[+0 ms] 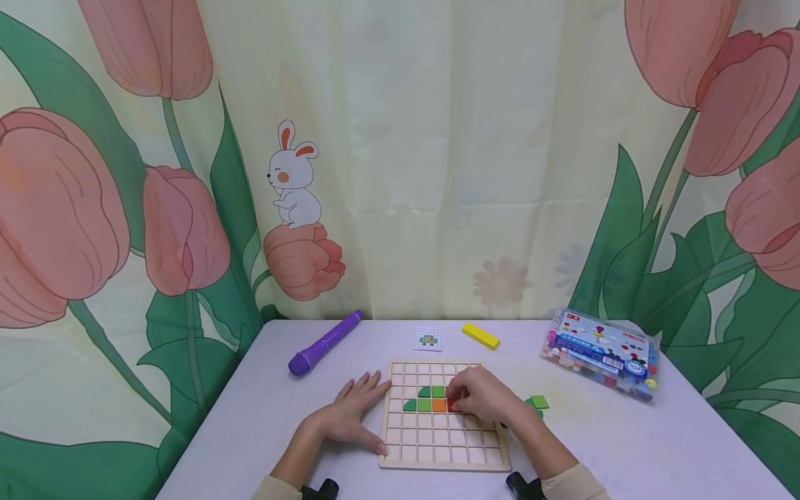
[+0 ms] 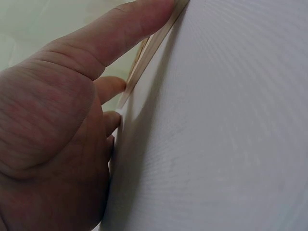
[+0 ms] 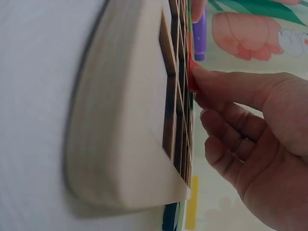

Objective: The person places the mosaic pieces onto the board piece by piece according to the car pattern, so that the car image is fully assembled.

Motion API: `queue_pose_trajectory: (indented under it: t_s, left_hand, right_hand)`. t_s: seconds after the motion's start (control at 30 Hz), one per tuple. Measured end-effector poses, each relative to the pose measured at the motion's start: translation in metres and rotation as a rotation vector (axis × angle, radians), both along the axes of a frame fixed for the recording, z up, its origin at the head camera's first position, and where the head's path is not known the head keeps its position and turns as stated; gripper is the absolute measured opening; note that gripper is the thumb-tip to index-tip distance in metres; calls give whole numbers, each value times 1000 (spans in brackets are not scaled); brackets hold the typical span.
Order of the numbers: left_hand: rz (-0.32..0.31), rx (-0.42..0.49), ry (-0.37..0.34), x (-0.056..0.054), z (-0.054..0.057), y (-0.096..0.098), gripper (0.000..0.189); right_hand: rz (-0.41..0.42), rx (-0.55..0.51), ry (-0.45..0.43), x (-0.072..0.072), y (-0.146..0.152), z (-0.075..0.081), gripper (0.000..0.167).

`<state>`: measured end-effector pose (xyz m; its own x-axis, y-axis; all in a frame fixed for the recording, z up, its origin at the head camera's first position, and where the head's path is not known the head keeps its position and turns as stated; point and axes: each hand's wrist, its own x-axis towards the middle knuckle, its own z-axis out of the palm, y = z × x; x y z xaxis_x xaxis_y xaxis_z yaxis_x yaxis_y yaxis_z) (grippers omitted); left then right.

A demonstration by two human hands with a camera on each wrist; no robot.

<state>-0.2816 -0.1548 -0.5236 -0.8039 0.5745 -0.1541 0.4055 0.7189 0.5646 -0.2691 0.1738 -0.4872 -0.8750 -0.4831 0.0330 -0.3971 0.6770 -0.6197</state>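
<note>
A wooden grid board point(image 1: 445, 467) lies on the table. Green squares point(image 1: 424, 404), dark green rounded pieces point(image 1: 410, 405) and an orange square point(image 1: 439, 405) sit in two rows of its cells. Beside the orange square, my right hand point(image 1: 486, 394) pinches a red tile point(image 3: 194, 77) between thumb and fingertips, down at the grid; its exact shape is mostly hidden by the fingers. My left hand point(image 1: 351, 415) has its fingers spread, with thumb and fingertips touching the board's left edge, as the left wrist view also shows.
Behind the board lie a small pattern card point(image 1: 428, 339), a yellow bar point(image 1: 480, 336) and a purple microphone point(image 1: 325, 344). A clear-sided case point(image 1: 600, 354) with colourful pieces stands at the back right. Loose green tiles point(image 1: 540, 401) lie right of the board, partly behind my right forearm.
</note>
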Motion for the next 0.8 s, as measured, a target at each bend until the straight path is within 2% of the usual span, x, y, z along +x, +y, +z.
queue_pose_trajectory:
  t_s: [0.2, 0.4, 0.8]
  left_hand:
    - [3, 2, -1, 0, -1, 0, 124]
    - [-1, 0, 1, 0, 1, 0, 124]
    - [-26, -5, 37, -2, -4, -2, 125]
  right_hand:
    - [-3, 19, 7, -1, 2, -1, 21]
    - [-66, 14, -26, -3, 8, 3, 21]
    - [-204, -14, 12, 0, 51, 10, 33]
